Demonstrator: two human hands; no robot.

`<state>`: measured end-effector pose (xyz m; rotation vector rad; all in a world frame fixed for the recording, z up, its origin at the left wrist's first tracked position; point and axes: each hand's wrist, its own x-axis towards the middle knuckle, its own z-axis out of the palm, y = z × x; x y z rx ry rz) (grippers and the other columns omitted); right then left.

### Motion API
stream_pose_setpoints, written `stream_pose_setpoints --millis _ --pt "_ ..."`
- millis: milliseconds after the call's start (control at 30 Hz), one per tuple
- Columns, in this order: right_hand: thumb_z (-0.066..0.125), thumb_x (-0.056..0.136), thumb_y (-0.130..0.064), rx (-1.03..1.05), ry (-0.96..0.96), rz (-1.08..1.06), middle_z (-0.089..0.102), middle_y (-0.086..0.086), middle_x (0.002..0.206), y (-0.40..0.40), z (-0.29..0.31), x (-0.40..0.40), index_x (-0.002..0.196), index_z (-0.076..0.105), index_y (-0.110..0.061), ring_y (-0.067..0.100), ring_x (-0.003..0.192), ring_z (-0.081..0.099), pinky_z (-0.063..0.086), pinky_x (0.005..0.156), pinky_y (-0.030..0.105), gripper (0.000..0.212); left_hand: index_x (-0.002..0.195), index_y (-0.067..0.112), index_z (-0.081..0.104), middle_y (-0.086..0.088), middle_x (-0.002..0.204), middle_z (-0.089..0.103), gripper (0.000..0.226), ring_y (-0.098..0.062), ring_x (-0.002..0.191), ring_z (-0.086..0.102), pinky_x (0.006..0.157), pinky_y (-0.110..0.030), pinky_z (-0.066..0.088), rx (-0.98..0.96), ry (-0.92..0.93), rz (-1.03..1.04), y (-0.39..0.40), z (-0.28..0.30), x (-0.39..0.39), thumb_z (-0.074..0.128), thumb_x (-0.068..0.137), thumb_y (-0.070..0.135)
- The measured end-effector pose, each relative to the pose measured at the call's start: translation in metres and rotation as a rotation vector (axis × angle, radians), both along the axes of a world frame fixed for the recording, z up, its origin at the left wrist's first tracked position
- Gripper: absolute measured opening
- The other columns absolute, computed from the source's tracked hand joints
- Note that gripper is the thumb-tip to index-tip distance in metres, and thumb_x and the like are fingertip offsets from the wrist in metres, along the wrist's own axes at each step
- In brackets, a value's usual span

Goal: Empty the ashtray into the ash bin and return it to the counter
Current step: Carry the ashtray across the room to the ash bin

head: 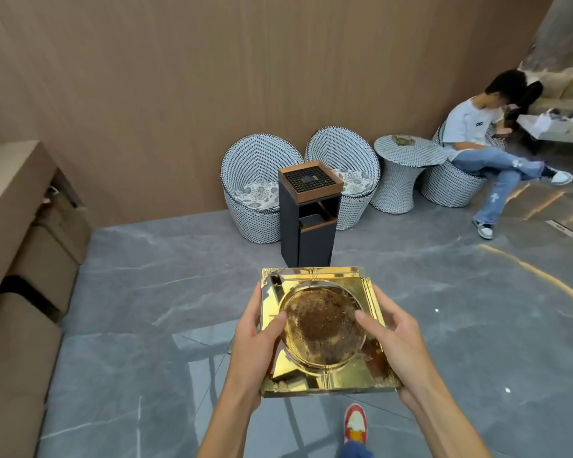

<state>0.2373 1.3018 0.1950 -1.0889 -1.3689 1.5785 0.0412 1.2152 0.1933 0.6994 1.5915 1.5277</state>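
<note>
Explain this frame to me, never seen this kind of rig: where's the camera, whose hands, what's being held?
There is no robot here. A person wears one wide-angle camera on the head, looking forward and down, so the two bare arms rising from the bottom edge are the wearer's own. The left hand and right hand grip opposite sides of a square, mirror-gold ashtray, thumbs over its rim; its round bowl is caked with brown ash. It is carried in the air above a grey marble-look floor. Straight ahead stands a tall black ash bin with a brown rim and a grated top. Behind it are black-and-white woven chairs, where another person sits.
</note>
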Motion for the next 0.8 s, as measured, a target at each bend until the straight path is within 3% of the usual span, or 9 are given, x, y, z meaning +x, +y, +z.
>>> stream_pose_setpoints --millis 67,300,467,567,633,700,733,800 --pt "0.067 0.094 -0.011 0.017 -0.005 0.012 0.076 -0.023 0.114 0.039 -0.003 0.0 0.121 0.064 -0.052 -0.001 0.104 0.072 0.06 0.076 0.017 0.049 0.154 0.031 0.034 0.058 0.077 0.059 0.066 0.037 0.072 0.055 0.051 0.007 0.042 0.001 -0.032 0.008 0.035 -0.002 0.002 0.06 0.098 0.006" --pt "0.068 0.094 -0.009 0.005 -0.011 0.05 0.075 -0.028 0.112 0.192 -0.006 -0.002 0.128 0.06 -0.046 -0.004 0.103 0.071 0.058 0.077 0.015 0.051 0.153 0.033 0.036 0.046 0.096 0.056 0.068 0.035 0.065 0.056 0.045 0.004 0.043 0.024 -0.068 0.065 0.179 -0.004 0.007 0.064 0.096 0.008" --pt "0.068 0.094 -0.01 0.009 -0.019 0.066 0.072 -0.031 0.117 0.299 -0.003 0.002 0.134 0.056 -0.045 -0.005 0.109 0.068 0.058 0.091 0.024 0.055 0.151 0.035 0.038 0.041 0.112 0.046 0.067 0.043 0.075 0.048 0.055 0.009 0.041 0.019 -0.043 0.085 0.283 -0.006 0.009 0.065 0.095 0.008" --pt "0.069 0.093 -0.009 0.02 -0.019 0.081 0.069 -0.034 0.121 0.331 -0.004 -0.002 0.138 0.055 -0.041 -0.009 0.114 0.064 0.054 0.095 0.018 0.057 0.15 0.037 0.039 0.037 0.123 0.048 0.068 0.042 0.079 0.048 0.057 0.008 0.042 0.029 -0.058 0.115 0.312 -0.009 0.004 0.066 0.094 0.009" --pt "0.069 0.093 -0.007 0.021 -0.015 0.085 0.07 -0.03 0.122 0.361 -0.006 -0.009 0.14 0.056 -0.037 -0.005 0.115 0.065 0.055 0.092 0.015 0.057 0.15 0.038 0.039 0.037 0.127 0.046 0.069 0.034 0.097 0.05 0.068 0.003 0.044 0.013 -0.043 0.119 0.341 -0.008 -0.001 0.067 0.094 0.011" --pt "0.067 0.093 -0.006 0.009 -0.011 0.102 0.071 -0.027 0.122 0.391 -0.009 -0.019 0.137 0.058 -0.038 -0.003 0.115 0.066 0.055 0.094 0.021 0.055 0.152 0.038 0.038 0.03 0.139 0.044 0.07 0.013 0.121 0.042 0.085 -0.007 0.038 0.029 -0.044 0.118 0.369 -0.01 -0.011 0.067 0.094 0.011" --pt "0.067 0.094 -0.006 0.012 -0.017 0.115 0.071 -0.027 0.122 0.404 -0.01 -0.024 0.133 0.06 -0.041 -0.003 0.115 0.066 0.054 0.095 0.023 0.053 0.152 0.038 0.038 0.028 0.14 0.045 0.069 0.012 0.121 0.043 0.087 -0.009 0.037 0.035 -0.044 0.119 0.382 -0.013 -0.015 0.066 0.095 0.011" --pt "0.066 0.094 -0.006 0.017 -0.032 0.134 0.072 -0.026 0.122 0.433 -0.015 -0.035 0.128 0.061 -0.044 -0.002 0.115 0.066 0.053 0.096 0.024 0.051 0.149 0.039 0.04 0.038 0.127 0.051 0.066 0.031 0.098 0.052 0.071 0.0 0.044 0.023 -0.035 0.13 0.411 -0.018 -0.023 0.065 0.096 0.009"
